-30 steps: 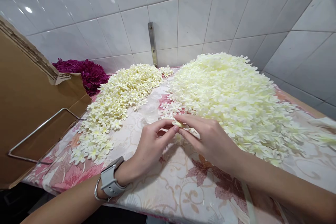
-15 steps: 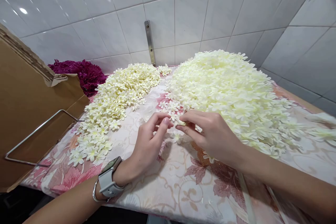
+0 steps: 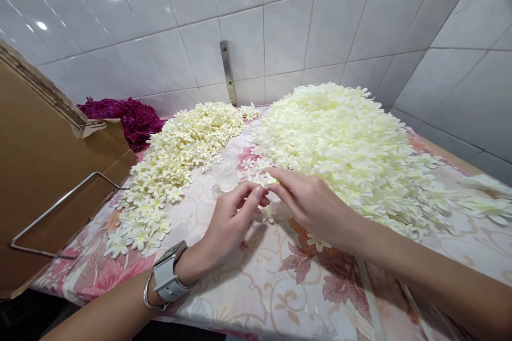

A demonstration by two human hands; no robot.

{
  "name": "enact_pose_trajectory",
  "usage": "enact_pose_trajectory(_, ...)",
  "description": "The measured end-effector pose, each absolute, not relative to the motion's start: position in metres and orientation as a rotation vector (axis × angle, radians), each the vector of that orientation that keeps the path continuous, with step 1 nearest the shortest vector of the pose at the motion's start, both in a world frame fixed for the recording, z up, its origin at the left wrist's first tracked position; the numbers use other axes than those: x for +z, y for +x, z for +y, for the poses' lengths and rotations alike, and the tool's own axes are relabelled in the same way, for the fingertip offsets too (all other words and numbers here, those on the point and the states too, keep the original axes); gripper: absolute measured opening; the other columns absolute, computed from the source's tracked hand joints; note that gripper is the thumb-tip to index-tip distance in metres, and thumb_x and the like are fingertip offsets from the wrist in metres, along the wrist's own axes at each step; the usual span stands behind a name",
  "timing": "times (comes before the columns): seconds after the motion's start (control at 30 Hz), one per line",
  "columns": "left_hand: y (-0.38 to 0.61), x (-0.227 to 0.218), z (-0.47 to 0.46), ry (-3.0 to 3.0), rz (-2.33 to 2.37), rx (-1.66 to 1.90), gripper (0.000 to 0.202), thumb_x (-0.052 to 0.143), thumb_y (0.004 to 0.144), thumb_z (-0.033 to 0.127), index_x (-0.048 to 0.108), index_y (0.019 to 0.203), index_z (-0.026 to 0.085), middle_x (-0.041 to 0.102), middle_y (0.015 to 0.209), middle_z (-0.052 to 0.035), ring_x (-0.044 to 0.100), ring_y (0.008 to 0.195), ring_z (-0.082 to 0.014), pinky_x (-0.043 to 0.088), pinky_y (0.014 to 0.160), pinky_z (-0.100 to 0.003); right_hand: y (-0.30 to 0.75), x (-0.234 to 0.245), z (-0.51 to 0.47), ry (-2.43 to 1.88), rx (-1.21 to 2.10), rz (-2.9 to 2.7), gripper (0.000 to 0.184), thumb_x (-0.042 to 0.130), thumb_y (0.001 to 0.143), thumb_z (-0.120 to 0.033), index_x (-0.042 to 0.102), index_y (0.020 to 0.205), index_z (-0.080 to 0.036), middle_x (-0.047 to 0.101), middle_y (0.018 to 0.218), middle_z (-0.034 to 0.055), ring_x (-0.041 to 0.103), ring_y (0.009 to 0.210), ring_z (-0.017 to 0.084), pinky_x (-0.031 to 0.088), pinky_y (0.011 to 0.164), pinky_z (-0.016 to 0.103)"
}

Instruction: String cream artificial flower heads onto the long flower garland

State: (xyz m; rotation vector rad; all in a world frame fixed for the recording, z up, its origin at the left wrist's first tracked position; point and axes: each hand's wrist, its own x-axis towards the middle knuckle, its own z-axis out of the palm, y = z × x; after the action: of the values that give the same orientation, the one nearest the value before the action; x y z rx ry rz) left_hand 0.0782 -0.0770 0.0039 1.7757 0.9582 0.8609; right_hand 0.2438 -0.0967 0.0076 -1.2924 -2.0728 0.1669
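Observation:
My right hand (image 3: pixel 314 200) is closed in a pinch, and a bit of a pale yellow-white flower (image 3: pixel 274 181) shows between its thumb and fingertips. Close beside it, my left hand (image 3: pixel 236 216) has its fingers curled and its thumb against the index finger; whatever it may hold is hidden. The fingertips of both hands nearly meet. Under and behind them lie several loose white flowers (image 3: pixel 256 168). A large heap of pale flowers (image 3: pixel 340 128) rises behind my right hand. To the left spreads a heap of smaller-looking cream flowers (image 3: pixel 188 138).
A clear round dish (image 3: pixel 228 178) stands behind my left hand. At left are a cardboard box (image 3: pixel 48 181), a bent metal handle (image 3: pixel 56 210) and dark purple flowers (image 3: pixel 138 122). A metal bracket (image 3: pixel 227 72) is fixed to the tiled wall (image 3: pixel 288 26). A patterned cloth (image 3: pixel 256 293) covers the table.
My right hand has shifted slightly left and its fingertips have come nearer to my left hand. The flower in its pinch is now more covered. The camera view has tilted slightly.

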Motion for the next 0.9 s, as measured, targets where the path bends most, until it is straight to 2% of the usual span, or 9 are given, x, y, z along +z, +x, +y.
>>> enact_pose_trajectory(0.03,0.078,0.004,-0.077,1.762,0.931,0.860,0.027,0.046,0.088,0.039,0.062,0.086,0.017,0.064,0.082,-0.0026,0.058,0.076,-0.0149,0.046,0.068,-0.025,0.242,0.004,-0.097,-1.250,0.134,-2.103,0.025,0.033,0.092,-0.018,0.056,0.099,-0.012,0.063,0.073,0.0073,0.059,0.064,0.017,0.044,0.055,0.026)
enact_pose_trajectory(0.1,0.079,0.004,-0.077,1.747,0.872,0.857,0.023,0.051,0.086,0.037,0.062,0.089,0.017,0.065,0.086,-0.0030,0.059,0.081,-0.0157,0.046,0.072,-0.025,0.239,-0.004,-0.098,-1.174,0.036,-2.142,0.035,0.029,0.091,-0.014,0.045,0.122,-0.007,0.067,0.085,0.0137,0.063,0.075,0.021,0.050,0.060,0.030)
enact_pose_trajectory(0.2,0.079,0.003,-0.075,1.741,0.862,0.870,0.019,0.053,0.085,0.033,0.063,0.087,0.016,0.064,0.081,-0.0021,0.058,0.079,-0.0149,0.044,0.072,-0.024,0.236,-0.012,-0.098,-1.098,-0.133,-2.186,0.040,0.030,0.092,-0.014,0.036,0.131,-0.006,0.067,0.089,0.0155,0.065,0.079,0.023,0.053,0.062,0.034)
enact_pose_trajectory(0.33,0.081,0.001,-0.070,1.659,0.942,0.896,0.021,0.053,0.085,0.033,0.064,0.081,0.015,0.063,0.074,-0.0016,0.058,0.073,-0.0141,0.044,0.067,-0.024,0.237,-0.008,-0.098,-1.025,-0.249,-2.139,0.028,0.043,0.089,-0.017,0.049,0.116,-0.010,0.065,0.095,0.0155,0.063,0.087,0.024,0.054,0.068,0.036)
enact_pose_trajectory(0.4,0.081,0.001,-0.068,1.569,0.957,0.888,0.022,0.057,0.081,0.035,0.063,0.074,0.015,0.063,0.070,-0.0010,0.058,0.068,-0.0131,0.045,0.064,-0.023,0.239,-0.004,-0.097,-0.967,-0.269,-2.095,0.015,0.048,0.086,-0.014,0.055,0.100,-0.012,0.064,0.089,0.0136,0.061,0.085,0.023,0.052,0.069,0.035)
enact_pose_trajectory(0.47,0.081,0.002,-0.068,1.483,0.945,0.867,0.024,0.062,0.077,0.036,0.061,0.066,0.014,0.061,0.064,0.0003,0.057,0.062,-0.0114,0.046,0.061,-0.022,0.241,-0.001,-0.097,-0.944,-0.225,-2.089,0.007,0.050,0.086,-0.013,0.056,0.088,-0.013,0.063,0.078,0.0100,0.060,0.075,0.020,0.050,0.063,0.031)
enact_pose_trajectory(0.53,0.080,0.003,-0.068,1.400,0.917,0.841,0.024,0.066,0.075,0.036,0.061,0.065,0.014,0.061,0.063,0.0005,0.058,0.061,-0.0106,0.047,0.060,-0.022,0.243,0.001,-0.097,-1.001,-0.115,-2.070,0.006,0.051,0.086,-0.015,0.056,0.083,-0.015,0.062,0.073,0.0070,0.058,0.067,0.017,0.048,0.058,0.028)
enact_pose_trajectory(0.7,0.079,0.002,-0.069,1.304,0.857,0.814,0.020,0.072,0.069,0.030,0.068,0.083,0.015,0.067,0.082,-0.0026,0.062,0.076,-0.0134,0.050,0.067,-0.023,0.246,0.008,-0.094,-1.200,0.298,-1.904,0.009,0.055,0.083,-0.016,0.058,0.075,-0.018,0.065,0.069,0.0014,0.059,0.062,0.013,0.046,0.059,0.025)
enact_pose_trajectory(0.9,0.078,0.001,-0.069,1.375,0.907,0.883,0.013,0.069,0.072,0.029,0.067,0.073,0.016,0.065,0.071,-0.0001,0.059,0.069,-0.0115,0.048,0.063,-0.021,0.247,0.011,-0.091,-1.292,0.622,-1.769,0.013,0.053,0.082,-0.021,0.063,0.074,-0.018,0.065,0.067,0.0002,0.058,0.062,0.014,0.044,0.056,0.024)
